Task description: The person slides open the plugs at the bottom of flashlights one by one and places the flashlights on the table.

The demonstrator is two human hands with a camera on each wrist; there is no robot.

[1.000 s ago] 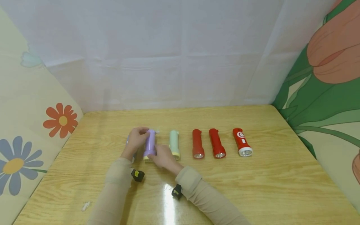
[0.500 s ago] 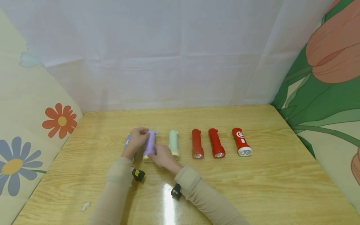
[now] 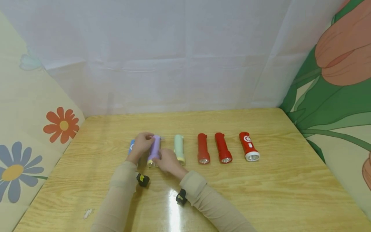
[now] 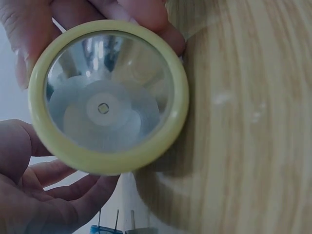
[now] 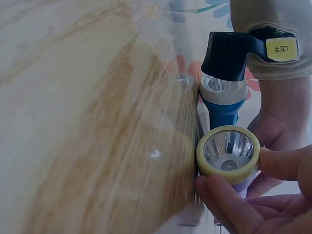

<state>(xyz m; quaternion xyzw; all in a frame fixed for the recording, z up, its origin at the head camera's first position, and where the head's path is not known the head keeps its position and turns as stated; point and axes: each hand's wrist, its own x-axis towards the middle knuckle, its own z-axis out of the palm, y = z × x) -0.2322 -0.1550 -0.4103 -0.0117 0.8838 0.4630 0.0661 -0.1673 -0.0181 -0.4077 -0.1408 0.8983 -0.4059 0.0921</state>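
well inside table edges (image 3: pixel 185 113), purple flashlight (image 3: pixel 155 148)

We are seeing a creased whitish cloth (image 3: pixel 185 58) behind a glossy yellow wood-grain table (image 3: pixel 278 190), cream flower-printed walls (image 3: pixel 23 119) flanking it.

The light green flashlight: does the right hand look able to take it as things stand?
Probably yes, once free: the right hand is close beside the light green flashlight, with nothing visible between them, but it grips the front end of the purple flashlight.
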